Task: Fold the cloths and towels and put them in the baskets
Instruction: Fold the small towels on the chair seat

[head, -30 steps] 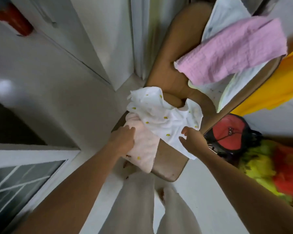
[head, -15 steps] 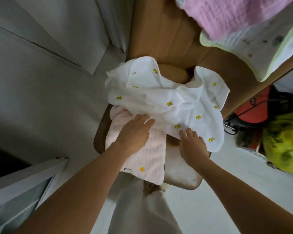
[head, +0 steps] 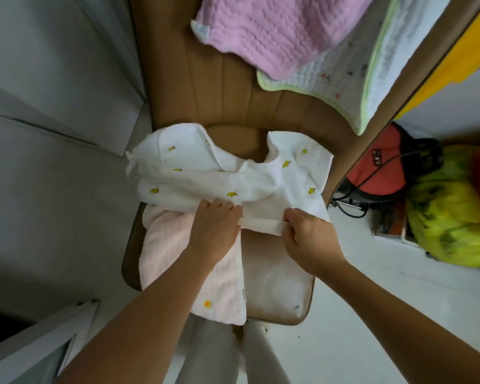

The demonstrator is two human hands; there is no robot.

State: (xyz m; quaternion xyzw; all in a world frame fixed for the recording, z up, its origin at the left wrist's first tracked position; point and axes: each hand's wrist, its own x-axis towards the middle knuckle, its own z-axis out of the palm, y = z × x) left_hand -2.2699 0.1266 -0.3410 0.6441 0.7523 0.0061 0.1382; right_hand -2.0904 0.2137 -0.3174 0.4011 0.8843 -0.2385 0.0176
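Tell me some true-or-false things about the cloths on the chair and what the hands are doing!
1. Both hands, left hand and right hand, hold the white cloth. True.
2. The white cloth has blue stars on it. False: it has small yellow prints.
3. A pale pink towel lies partly under the white cloth. True.
4. The pink blanket is on the floor. False: it lies over the chair back.
5. The white cloth is folded into a neat square. False: it lies spread and rumpled.
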